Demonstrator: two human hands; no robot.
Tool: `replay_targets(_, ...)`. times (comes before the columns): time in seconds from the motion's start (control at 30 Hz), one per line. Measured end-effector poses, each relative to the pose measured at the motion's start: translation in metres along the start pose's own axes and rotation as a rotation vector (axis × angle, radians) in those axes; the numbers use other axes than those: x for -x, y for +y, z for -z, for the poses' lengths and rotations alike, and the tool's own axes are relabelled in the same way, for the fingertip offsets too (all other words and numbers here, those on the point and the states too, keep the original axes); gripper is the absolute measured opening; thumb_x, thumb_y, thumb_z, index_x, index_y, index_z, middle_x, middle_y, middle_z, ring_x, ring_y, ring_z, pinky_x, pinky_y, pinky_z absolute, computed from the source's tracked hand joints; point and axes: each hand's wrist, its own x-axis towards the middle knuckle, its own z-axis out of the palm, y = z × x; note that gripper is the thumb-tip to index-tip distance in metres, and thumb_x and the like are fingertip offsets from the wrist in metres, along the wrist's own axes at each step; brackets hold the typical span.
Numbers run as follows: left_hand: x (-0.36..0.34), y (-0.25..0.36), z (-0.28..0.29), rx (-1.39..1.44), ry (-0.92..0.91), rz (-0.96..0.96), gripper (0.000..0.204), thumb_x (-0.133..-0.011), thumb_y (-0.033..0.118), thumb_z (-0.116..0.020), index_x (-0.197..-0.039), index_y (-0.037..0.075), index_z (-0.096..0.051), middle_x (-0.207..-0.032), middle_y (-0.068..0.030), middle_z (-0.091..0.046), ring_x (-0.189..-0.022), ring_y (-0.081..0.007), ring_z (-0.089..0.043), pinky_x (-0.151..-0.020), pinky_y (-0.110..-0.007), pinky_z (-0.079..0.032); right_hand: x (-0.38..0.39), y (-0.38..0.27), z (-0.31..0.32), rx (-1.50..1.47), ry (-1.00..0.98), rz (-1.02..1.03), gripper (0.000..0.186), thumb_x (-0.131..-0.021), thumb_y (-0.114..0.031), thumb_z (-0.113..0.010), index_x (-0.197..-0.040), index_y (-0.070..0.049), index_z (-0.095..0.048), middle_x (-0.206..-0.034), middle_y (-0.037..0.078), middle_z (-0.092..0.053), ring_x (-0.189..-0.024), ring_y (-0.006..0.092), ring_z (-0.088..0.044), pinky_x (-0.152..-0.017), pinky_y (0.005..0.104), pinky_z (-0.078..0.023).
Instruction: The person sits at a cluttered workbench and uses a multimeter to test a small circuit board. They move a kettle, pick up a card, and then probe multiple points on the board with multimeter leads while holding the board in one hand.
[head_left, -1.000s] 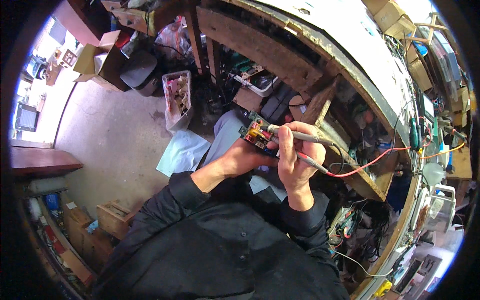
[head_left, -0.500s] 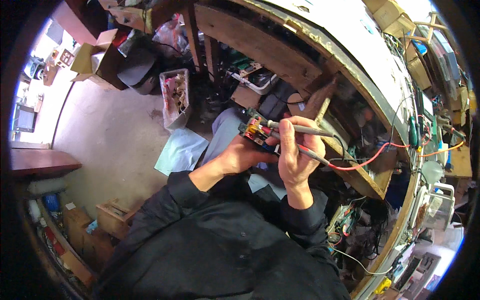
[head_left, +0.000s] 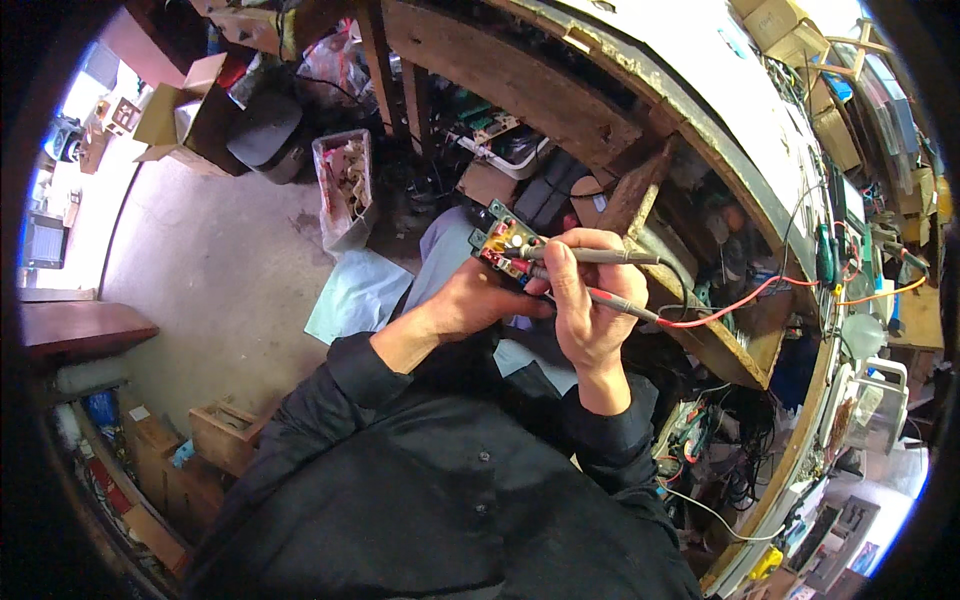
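One circuit board (head_left: 505, 238), crowded with small parts, sits above the person's lap, its edge pinched in the grip of the left hand (head_left: 462, 303). Just right of the board, the right hand (head_left: 592, 315) grasps two test probes together: a grey one (head_left: 605, 257) on a black lead and a red-and-grey one (head_left: 622, 303) on a red lead. Both tips reach over the board; whether they touch it cannot be told. Left of the board stand one lined bin (head_left: 328, 215) and, farther off, one open carton (head_left: 158, 128); one pale sheet (head_left: 355, 298) lies below the bin. Up and right of the board runs the white worktop (head_left: 690, 65), bearing one carton (head_left: 775, 28) whose markings are too small to read.
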Motion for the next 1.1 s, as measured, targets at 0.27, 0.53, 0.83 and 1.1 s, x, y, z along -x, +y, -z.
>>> replay_targets(0.27,-0.001,-0.001,-0.002,-0.07,-0.002,-0.038,0.045,-0.075,0.004,-0.086,-0.115,0.007,-0.065,-0.105,0.0004,-0.069,-0.1,-0.0119,-0.062,-0.089,-0.032,-0.053,0.003,0.002,0.004,0.078,-0.025,0.058,0.009,-0.095,-0.006,-0.068,-0.097,0.003,-0.065,-0.07,0.008,-0.068,-0.057,0.0111,-0.065,-0.052,0.0243,-0.051)
replay_targets(0.53,-0.001,-0.004,-0.002,-0.025,-0.013,-0.005,0.052,-0.075,0.005,-0.087,-0.122,0.005,-0.064,-0.11,-0.0023,-0.07,-0.105,-0.0129,-0.062,-0.094,-0.034,-0.052,0.006,0.002,0.005,0.091,-0.039,0.036,0.01,-0.095,-0.006,-0.069,-0.097,0.003,-0.066,-0.073,0.008,-0.069,-0.058,0.0114,-0.065,-0.052,0.0246,-0.051)
replay_targets(0.83,-0.001,-0.003,-0.002,-0.029,-0.038,-0.039,0.05,-0.074,0.004,-0.087,-0.119,0.005,-0.064,-0.107,-0.0005,-0.07,-0.102,-0.0115,-0.062,-0.091,-0.032,-0.052,0.004,-0.002,0.006,0.083,-0.079,0.038,0.009,-0.095,-0.005,-0.069,-0.097,0.003,-0.067,-0.076,0.008,-0.07,-0.061,0.0115,-0.065,-0.055,0.0244,-0.052)
replay_targets(1.1,0.0,0.006,0.0,0.227,-0.088,-0.03,0.046,-0.076,-0.004,-0.08,-0.119,0.003,-0.065,-0.104,-0.0006,-0.071,-0.094,-0.0099,-0.065,-0.084,-0.028,-0.054,0.005,-0.002,0.01,-0.086,0.005,-0.005,0.009,-0.096,-0.005,-0.068,-0.098,0.004,-0.065,-0.075,0.008,-0.069,-0.06,0.0104,-0.066,-0.053,0.0227,-0.053)
